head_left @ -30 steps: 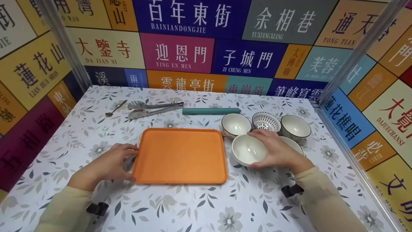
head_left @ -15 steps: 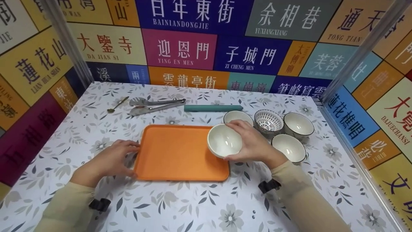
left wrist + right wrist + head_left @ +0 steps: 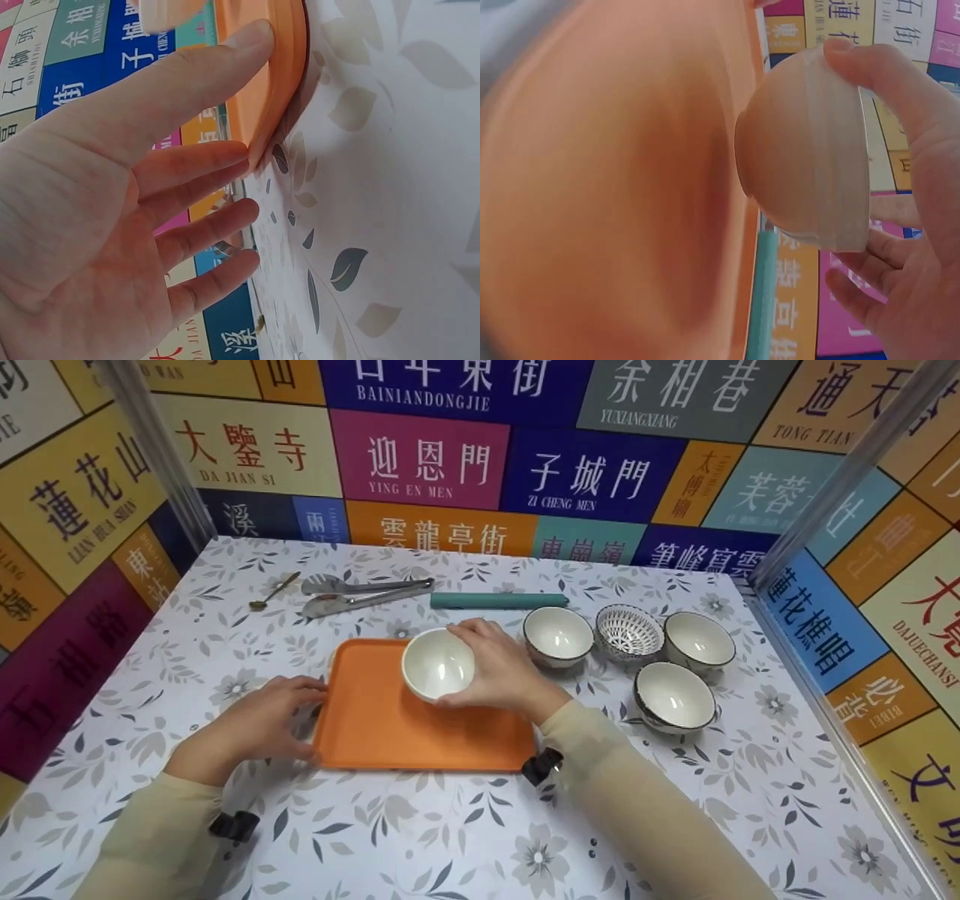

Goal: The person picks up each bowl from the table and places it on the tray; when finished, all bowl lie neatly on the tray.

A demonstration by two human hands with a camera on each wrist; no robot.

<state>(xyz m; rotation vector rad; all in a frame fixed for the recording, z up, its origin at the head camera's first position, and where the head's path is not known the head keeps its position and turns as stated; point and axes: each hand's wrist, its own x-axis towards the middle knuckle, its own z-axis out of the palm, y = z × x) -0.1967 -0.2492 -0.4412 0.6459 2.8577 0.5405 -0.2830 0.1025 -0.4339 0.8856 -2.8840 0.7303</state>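
My right hand [image 3: 499, 671] grips a white bowl [image 3: 439, 664] by its right side, thumb and fingers at the rim. The bowl is upright, close over the orange tray [image 3: 367, 735], left of the tray's middle. In the right wrist view its rounded outside and foot [image 3: 802, 150] face the tray surface [image 3: 592, 187], which carries a shadow. At the tray's left edge rests my left hand [image 3: 259, 727], fingers spread and relaxed. The left wrist view has its thumb [image 3: 247, 41] over the tray rim and the index fingertip right at the corner.
Right of the tray stand a white bowl [image 3: 557, 636], a patterned bowl [image 3: 628, 630], another bowl [image 3: 700, 639] and a nearer bowl [image 3: 675, 695]. Behind the tray lie metal tongs [image 3: 367, 596], a small gold spoon [image 3: 274, 591] and a green stick-shaped thing [image 3: 499, 601].
My right hand has carried the white bowl leftward from beside the other bowls to over the tray. The left hand has stayed at the tray's left edge.
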